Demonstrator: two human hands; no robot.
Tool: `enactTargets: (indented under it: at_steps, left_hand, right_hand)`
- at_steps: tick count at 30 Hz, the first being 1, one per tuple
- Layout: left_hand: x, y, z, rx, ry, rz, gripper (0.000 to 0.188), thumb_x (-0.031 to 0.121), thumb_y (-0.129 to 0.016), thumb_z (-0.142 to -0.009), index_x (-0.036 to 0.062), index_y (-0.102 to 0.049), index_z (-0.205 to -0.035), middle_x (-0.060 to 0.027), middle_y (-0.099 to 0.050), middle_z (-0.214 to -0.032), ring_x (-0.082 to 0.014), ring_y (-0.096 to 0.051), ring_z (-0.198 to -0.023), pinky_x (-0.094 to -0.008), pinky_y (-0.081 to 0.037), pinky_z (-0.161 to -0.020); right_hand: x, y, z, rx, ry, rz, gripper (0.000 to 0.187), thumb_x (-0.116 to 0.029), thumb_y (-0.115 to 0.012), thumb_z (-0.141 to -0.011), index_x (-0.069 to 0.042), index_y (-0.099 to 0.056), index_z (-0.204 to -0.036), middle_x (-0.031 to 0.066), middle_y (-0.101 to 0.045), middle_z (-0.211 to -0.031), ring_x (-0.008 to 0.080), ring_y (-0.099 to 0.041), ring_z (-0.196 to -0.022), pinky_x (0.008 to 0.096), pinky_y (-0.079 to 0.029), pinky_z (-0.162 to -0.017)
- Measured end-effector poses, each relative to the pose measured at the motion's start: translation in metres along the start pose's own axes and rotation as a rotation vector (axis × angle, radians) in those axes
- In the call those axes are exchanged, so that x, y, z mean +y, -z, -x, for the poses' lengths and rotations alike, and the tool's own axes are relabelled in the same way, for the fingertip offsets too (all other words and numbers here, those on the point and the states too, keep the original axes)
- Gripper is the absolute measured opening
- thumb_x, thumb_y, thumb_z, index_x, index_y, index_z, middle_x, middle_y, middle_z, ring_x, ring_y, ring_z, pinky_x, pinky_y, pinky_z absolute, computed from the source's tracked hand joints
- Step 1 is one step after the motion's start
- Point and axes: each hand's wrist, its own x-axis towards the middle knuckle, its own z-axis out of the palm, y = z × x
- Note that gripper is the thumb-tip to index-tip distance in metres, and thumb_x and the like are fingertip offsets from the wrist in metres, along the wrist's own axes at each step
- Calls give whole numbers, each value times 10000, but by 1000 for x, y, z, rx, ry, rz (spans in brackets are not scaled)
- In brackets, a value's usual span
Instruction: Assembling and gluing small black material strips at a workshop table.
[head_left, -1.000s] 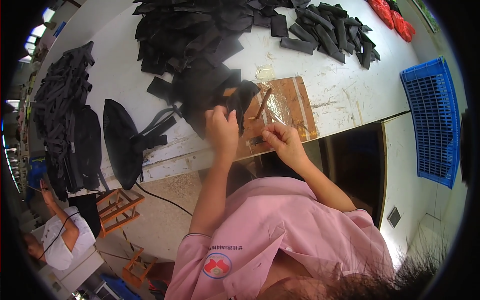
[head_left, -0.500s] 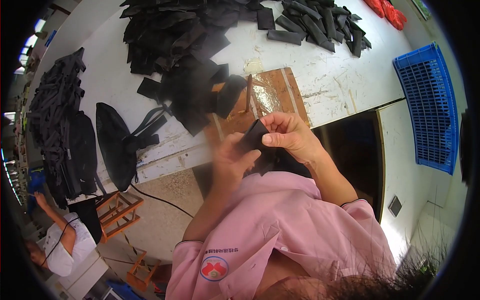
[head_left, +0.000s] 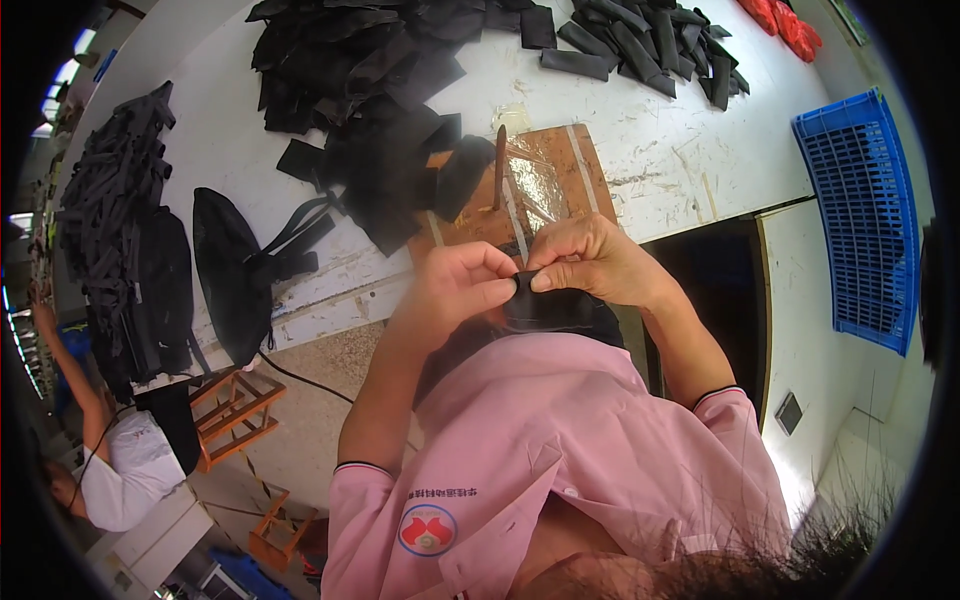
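Black fabric piece pinched at its top edge between both hands, held close to the chest, just off the near edge of the table. Left hand closed on the left of the pinch, thumb and forefinger pressed flat; right hand closed on the right, fingertips meeting the left's. Best done, judging by the hold, with the edge kept taut and even, fingers close together, no twisting. Soft, matte, dark, folded or bunched below the grip; exact shape hard to tell. Just beyond the grip, a wooden board under clear film, with a brown stick on it. Farther off, piles of black pieces; far right, a blue crate.
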Motion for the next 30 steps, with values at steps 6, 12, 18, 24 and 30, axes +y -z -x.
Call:
enactTargets:
  at_steps: [6, 12, 18, 24, 30]
  left_hand:
    - [-5, 13, 2, -109, 239, 160, 126, 49, -604, -713, -3, -567, -821, -67, -590, -678, -139, -582, -549, -217, -444, -452]
    - [-28, -8, 1, 449, -140, 18, 116, -52, -617, -719, -13, -556, -811, -58, -578, -657, -103, -549, -502, -198, -470, -440]
    - [-40, -30, -11, 657, -526, -536, 66, -52, -582, -763, -25, -540, -807, -44, -565, -650, -72, -543, -538, -176, -451, -472]
    - [-29, -33, -19, 692, -497, -131, 127, -91, -553, -746, -7, -513, -833, -46, -547, -694, -39, -441, -457, -163, -352, -404]
    - [-21, -18, -16, 497, -222, 189, 178, -88, -531, -697, 5, -496, -844, -19, -485, -664, -19, -347, -414, -152, -264, -372]
  right_hand:
    - [0, -4, 0, -68, 111, 144, 122, -69, -673, -669, -15, -621, -766, 62, -563, -720, 201, -538, -728, 293, -420, -689]
    - [7, -35, 4, 511, 236, 354, 358, -208, -739, -618, -27, -594, -889, 101, -532, -804, 241, -545, -732, 296, -450, -616]
    - [25, -38, -2, 531, 338, 383, 214, -101, -667, -691, -10, -604, -874, 80, -557, -779, 207, -573, -668, 308, -465, -580]
    - [29, -43, -18, 746, 288, 416, 122, -51, -639, -661, 12, -620, -764, 85, -558, -674, 184, -546, -558, 269, -445, -524]
    - [32, -29, -16, 258, -158, -920, 43, -72, -648, -740, -59, -608, -728, -1, -554, -643, 51, -459, -526, 169, -330, -466]
